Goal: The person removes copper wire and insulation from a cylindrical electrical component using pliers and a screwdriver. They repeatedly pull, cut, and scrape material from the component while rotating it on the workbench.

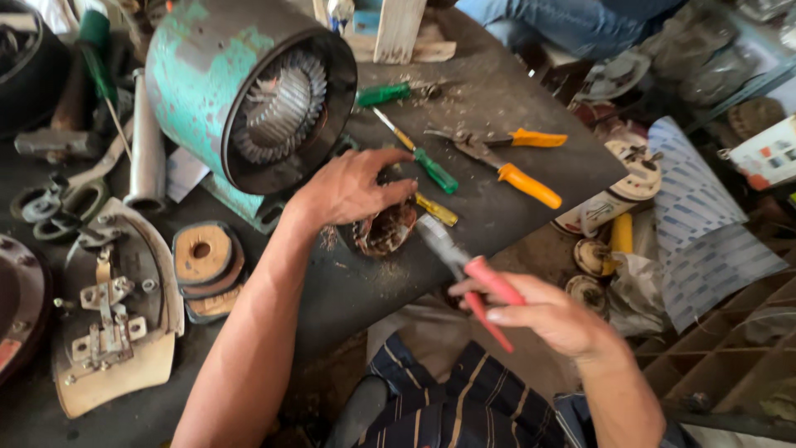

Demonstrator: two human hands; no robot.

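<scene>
My left hand rests on a small round motor stator with copper windings, gripping its top at the edge of the dark workbench. My right hand holds red-handled pliers whose metal jaws point at the stator's right side. Just behind my left hand stands a large teal motor housing lying on its side, its open end showing the finned stator core.
Orange-handled pliers, green-handled screwdrivers and a yellow-handled one lie on the bench. Tape rolls, a metal bracket plate and a pipe sit at left. Another person's jeans-clad legs are at top. Parts and papers litter the floor at right.
</scene>
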